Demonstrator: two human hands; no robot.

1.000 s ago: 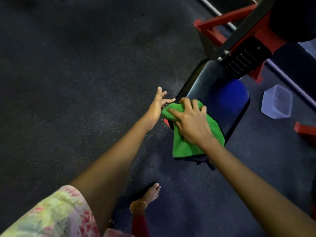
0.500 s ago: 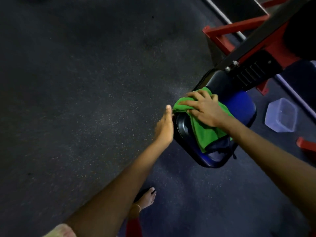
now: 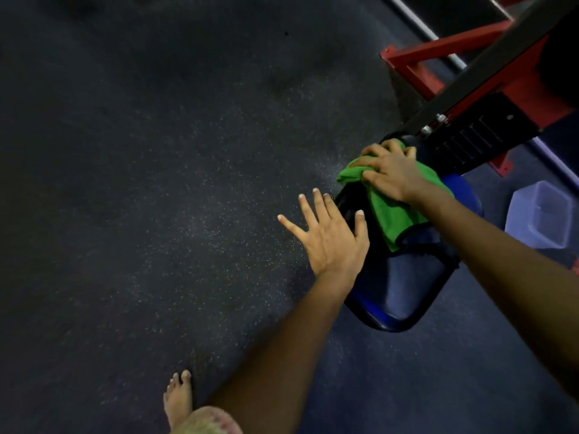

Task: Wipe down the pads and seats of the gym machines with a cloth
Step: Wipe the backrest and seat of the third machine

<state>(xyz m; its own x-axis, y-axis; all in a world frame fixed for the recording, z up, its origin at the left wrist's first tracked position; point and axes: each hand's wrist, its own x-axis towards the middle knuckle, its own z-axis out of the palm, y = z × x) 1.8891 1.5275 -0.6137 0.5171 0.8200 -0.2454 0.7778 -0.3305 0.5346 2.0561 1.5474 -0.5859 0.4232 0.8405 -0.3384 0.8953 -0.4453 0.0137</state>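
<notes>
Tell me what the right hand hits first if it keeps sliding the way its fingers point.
Probably the black steel bar of the machine frame, just past the far end of the dark padded seat; right hand grips the green cloth. Depth unclear.

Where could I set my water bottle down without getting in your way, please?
The dark floor left of the seat and left hand lies bare. Right of the seat it is crowded: plastic tub, red frame.

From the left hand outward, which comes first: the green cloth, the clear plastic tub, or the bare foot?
1. Green cloth: just right of the left hand, on the seat.
2. Bare foot: below, on the floor.
3. Clear plastic tub: far right, beyond the seat.
</notes>
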